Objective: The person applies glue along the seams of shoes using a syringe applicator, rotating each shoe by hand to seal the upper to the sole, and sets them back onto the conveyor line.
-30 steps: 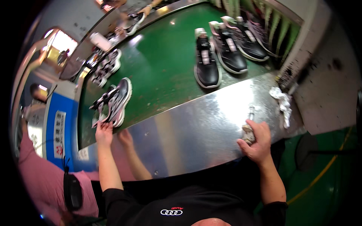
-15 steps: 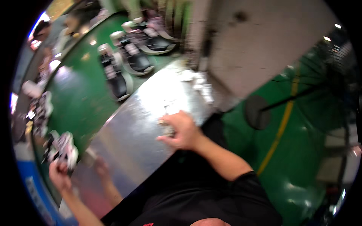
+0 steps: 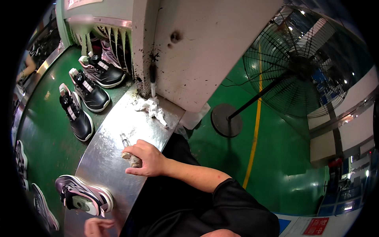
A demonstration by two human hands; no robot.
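On the metal bench [image 3: 102,152] lies a purple-and-black sneaker [image 3: 73,185], tipped on its side. A pale grey-green block with a round hole fills its opening. Below its heel, at the lower edge, my left hand [image 3: 98,227] is apart from it, with loosely bent fingers and nothing visible in them. My right hand [image 3: 149,160] is closed round a beige lumpy piece [image 3: 134,160] over the middle of the bench. Just beyond its fingertips is a small, thin metal piece [image 3: 124,139]; whether they touch cannot be told.
Black sneakers [image 3: 81,122] stand in a row on the green belt [image 3: 45,122] at left, leading to a hanging-strip curtain [image 3: 116,43]. Crumpled white tissue [image 3: 152,108] and a brush [image 3: 153,85] are beside a stained machine panel [image 3: 205,51]. Right stands a large fan [image 3: 298,65].
My view has turned right, bringing the fan more fully into sight. The purple-and-black sneaker, earlier at my left hand, now lies on the bench. My right hand still grips the beige piece.
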